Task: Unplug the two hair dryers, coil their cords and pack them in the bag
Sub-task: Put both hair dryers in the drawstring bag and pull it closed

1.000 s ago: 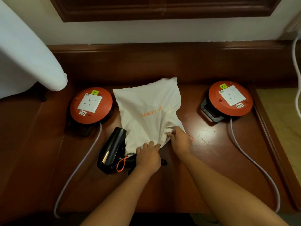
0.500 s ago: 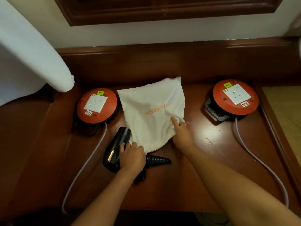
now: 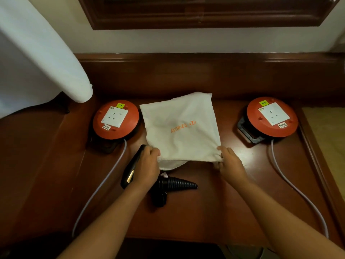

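A cream cloth bag [image 3: 179, 128] with orange lettering lies in the middle of the dark wooden desk [image 3: 214, 212]. My left hand [image 3: 147, 165] grips the bag's near left corner and my right hand [image 3: 228, 161] grips its near right corner, holding the mouth apart. A black hair dryer [image 3: 130, 169] lies just left of the bag, partly under my left hand. Its ribbed black cord guard [image 3: 175, 185] and plug [image 3: 158, 198] lie in front of the bag. A second dryer is not visible.
Two orange cable reels, each with a white socket face, stand on the desk: the left reel [image 3: 115, 119] and the right reel [image 3: 271, 116]. A pale cable [image 3: 100, 184] runs from the left reel toward me, and another cable [image 3: 295, 187] from the right. A white padded board [image 3: 46, 62] overhangs at left.
My left hand has left the hair dryer and taken the bag's left corner. My right hand has slid to the right corner. The bag's mouth is spread wider.
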The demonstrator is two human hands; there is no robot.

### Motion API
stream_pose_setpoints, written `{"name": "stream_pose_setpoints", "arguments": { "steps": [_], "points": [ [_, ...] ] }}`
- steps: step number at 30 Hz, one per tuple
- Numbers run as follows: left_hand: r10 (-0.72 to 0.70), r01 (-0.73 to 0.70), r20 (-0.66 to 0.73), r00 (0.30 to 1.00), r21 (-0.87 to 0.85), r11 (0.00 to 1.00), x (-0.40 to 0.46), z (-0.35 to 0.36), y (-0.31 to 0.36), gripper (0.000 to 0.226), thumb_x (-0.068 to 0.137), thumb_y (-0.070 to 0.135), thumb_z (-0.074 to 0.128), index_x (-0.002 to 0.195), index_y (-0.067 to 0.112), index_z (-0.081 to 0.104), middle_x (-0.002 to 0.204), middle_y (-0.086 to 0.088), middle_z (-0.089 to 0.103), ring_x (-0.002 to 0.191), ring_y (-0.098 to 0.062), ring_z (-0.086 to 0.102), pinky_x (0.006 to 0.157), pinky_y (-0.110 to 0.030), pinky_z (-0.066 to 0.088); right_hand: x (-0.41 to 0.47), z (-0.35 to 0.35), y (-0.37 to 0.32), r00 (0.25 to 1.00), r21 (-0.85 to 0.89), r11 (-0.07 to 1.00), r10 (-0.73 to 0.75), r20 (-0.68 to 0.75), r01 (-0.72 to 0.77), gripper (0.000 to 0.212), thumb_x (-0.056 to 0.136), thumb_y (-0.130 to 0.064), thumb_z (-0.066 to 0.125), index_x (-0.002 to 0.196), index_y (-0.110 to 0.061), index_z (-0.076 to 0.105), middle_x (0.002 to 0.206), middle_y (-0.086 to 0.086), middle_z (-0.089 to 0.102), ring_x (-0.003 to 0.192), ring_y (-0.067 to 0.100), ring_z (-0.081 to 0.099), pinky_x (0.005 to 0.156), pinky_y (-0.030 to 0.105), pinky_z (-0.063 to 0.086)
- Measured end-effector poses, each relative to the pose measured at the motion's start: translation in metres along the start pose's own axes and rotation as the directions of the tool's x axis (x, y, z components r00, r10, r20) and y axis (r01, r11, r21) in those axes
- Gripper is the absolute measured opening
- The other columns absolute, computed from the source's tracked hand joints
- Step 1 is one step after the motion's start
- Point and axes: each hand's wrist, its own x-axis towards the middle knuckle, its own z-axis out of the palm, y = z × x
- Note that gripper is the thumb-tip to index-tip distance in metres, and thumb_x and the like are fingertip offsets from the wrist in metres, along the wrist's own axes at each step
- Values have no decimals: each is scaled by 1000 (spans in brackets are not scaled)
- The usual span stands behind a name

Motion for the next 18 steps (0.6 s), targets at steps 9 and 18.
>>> {"name": "stream_pose_setpoints", "arguments": {
  "steps": [9, 18],
  "points": [
    [-194, 135, -168, 967, -307, 942, 9, -39, -22, 31, 82, -17, 48, 94, 7, 63, 111, -1, 43, 100, -19, 52, 79, -23, 42, -47, 6, -47, 982, -51, 990, -139, -124, 134, 43, 79, -1, 65, 121, -7, 56, 116, 10, 51, 100, 19, 49, 80, 26, 43],
    [-346, 365, 123, 930, -407, 838, -45, -34, -67, 50, 88, 25, 65, 135, 17, 49, 134, -6, 48, 123, -24, 48, 98, -35, 42, -67, 75, -111, 879, -108, 959, -192, 437, 263, 76, 85, -58, 55, 146, -23, 28, 144, 4, 35, 133, 24, 32, 110, 41, 28]
  ]
}}
